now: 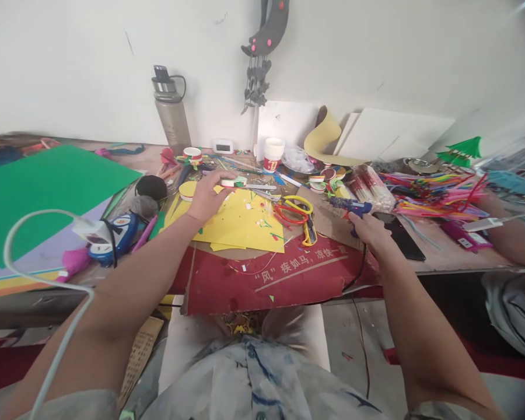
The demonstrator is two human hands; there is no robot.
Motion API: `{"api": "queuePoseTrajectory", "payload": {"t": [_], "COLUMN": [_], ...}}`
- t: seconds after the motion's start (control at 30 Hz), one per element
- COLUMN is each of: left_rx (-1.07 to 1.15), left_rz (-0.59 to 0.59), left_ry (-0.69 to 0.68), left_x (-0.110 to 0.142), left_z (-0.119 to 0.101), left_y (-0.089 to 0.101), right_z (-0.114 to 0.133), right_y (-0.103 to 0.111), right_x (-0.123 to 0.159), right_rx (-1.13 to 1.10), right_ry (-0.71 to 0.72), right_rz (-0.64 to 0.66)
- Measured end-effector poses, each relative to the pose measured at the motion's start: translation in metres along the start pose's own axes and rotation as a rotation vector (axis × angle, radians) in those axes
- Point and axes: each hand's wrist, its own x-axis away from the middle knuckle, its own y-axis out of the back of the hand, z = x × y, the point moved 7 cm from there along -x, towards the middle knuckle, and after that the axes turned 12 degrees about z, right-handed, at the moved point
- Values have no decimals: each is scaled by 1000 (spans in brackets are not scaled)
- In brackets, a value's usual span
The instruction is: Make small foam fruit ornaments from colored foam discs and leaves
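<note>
My left hand [209,197] is closed on a small round craft piece [233,182] with a white and red rim and green bits on top. It is just above the yellow sheets [234,219], which are strewn with paper scraps. On the right, my right hand [371,228] grips a blue glue gun [350,205], its nozzle pointing left and its cord hanging down. Between the hands lie red-handled and yellow-handled scissors [295,209] and a yellow utility knife [309,232]. Similar round pieces [193,155] stand farther back.
A red cardboard sheet [231,286] covers the table's front edge. Behind are a paper cup [273,154] and a tall bottle [171,111]. Colourful pipe cleaners [433,186] and a black phone [400,236] lie right, near another person's arm [514,227]. Green sheet [56,189] at left.
</note>
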Motion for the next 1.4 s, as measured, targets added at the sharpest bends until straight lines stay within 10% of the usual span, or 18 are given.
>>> {"api": "queuePoseTrajectory", "payload": {"t": [0.23, 0.43, 0.6, 0.73, 0.97, 1.4], "left_rx": [41, 127, 131, 147, 130, 116], "left_rz": [0, -30, -17, -31, 2, 53], "left_ry": [24, 70, 81, 91, 120, 171], "left_x": [0, 1, 1, 1, 1, 3], "left_z": [5, 17, 18, 19, 21, 22], "left_y": [-2, -5, -7, -6, -9, -15], "right_z": [10, 66, 184, 238, 246, 246], "right_y": [6, 29, -4, -37, -78, -80], "right_x": [25, 64, 107, 122, 96, 97], "right_rx": [82, -137, -225, -92, 57, 110], "right_ry": [10, 496, 1078, 1159, 948, 856], "right_rz": [-245, -538, -55, 208, 435, 554]}}
